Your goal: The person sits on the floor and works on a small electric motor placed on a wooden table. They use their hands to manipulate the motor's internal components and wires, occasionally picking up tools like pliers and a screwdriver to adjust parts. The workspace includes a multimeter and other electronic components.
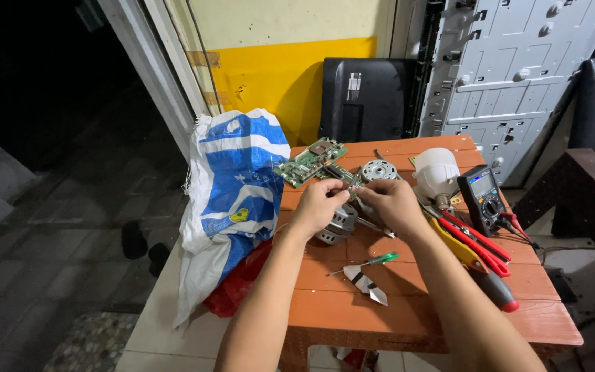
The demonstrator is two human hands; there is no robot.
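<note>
While both our hands meet over the middle of the small orange-brown slatted wooden table (408, 303), we pinch a small metal part between them, too hidden by our fingers to name. Our left hand (319, 205) is curled narrow, thumb and fingertips closed on the part, and our right hand (392, 201) is likewise nearly shut, gripping it from the other side, so that each hand seems to steady it against the other. Just under the left hand lies a round silver slotted metal motor housing (334, 226), near enough to touch. Beyond the hands, on the far side, sit a round grey motor rotor disc (378, 170) and a green rectangular circuit board (310, 162). To the right lie a dark handheld multimeter with a small screen (482, 198) and red and yellow handled pliers (473, 248), kept in reach, we judge. Near us rests a slim green-handled screwdriver (373, 261). A white and blue woven plastic sack (232, 193) leans at the table's left edge.
</note>
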